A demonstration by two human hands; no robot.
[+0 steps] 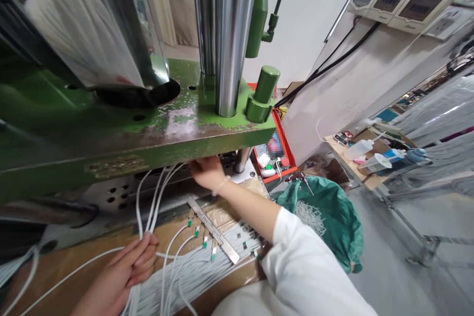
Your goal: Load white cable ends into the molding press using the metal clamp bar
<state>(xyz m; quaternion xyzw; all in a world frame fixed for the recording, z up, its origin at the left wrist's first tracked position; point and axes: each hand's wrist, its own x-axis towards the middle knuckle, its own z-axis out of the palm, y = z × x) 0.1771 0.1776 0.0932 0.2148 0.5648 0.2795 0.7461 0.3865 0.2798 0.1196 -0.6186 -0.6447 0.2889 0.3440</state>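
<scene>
Several white cables [151, 207] run up from my left hand [138, 261], whose fingers are closed round them, to the gap under the green press plate [207, 140]. My right hand [208, 172] reaches into that gap, close to the upper ends of the cables. Its fingertips are hidden beneath the plate edge, so what they touch cannot be seen. Between my arms a flat metal bar [213, 229] lies at a slant on the bench, with green-tipped cable ends [205, 242] along its side. More white cables [185, 276] spread over the brown bench surface.
Steel columns [231, 39] and a green threaded post [266, 86] rise from the press plate. Right of it are a red tray [285, 143] of small items and a green cloth-lined bin [344, 222] holding white scraps. A side table [365, 177] carries bottles at the far right.
</scene>
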